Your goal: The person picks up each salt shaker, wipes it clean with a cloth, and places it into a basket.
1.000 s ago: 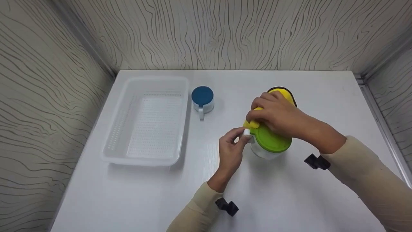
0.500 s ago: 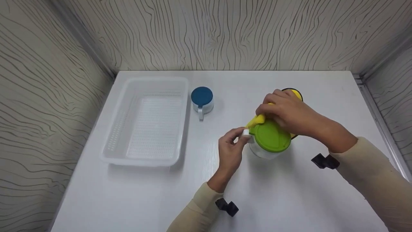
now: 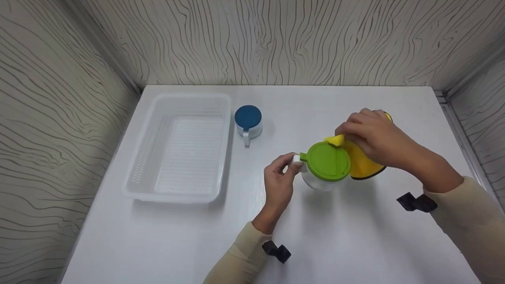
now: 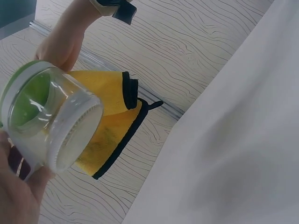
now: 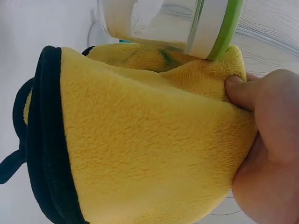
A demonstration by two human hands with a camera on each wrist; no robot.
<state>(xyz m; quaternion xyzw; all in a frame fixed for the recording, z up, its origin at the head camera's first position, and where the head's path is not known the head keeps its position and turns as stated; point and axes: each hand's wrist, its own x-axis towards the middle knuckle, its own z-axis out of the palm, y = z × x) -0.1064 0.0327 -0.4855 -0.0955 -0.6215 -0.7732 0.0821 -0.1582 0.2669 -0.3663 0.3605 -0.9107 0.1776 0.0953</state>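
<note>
In the head view my left hand (image 3: pixel 279 177) pinches the white handle (image 3: pixel 297 158) of a clear jar with a green lid (image 3: pixel 328 161). The jar is raised off the table; its ribbed base (image 4: pixel 77 135) shows in the left wrist view. My right hand (image 3: pixel 380 138) grips a bunched yellow cloth (image 3: pixel 361 159) with black edging. A fold of the cloth touches the far right part of the lid's rim, and the rest hangs beside the jar. In the right wrist view the thumb (image 5: pixel 240 91) presses on the cloth (image 5: pixel 149 135) close to the lid.
Farther back stands a smaller clear jar with a blue lid (image 3: pixel 248 117), its pale handle facing me. A white plastic basket (image 3: pixel 221 173) with a perforated base sits on the left of the white table (image 3: pixel 169 236). Patterned walls (image 3: pixel 252 43) rise behind and at both sides.
My right hand has moved rightward with the cloth, from the handle side around the lid's far edge, uncovering more of the lid. The left hand and jar have shifted slightly left and farther from me.
</note>
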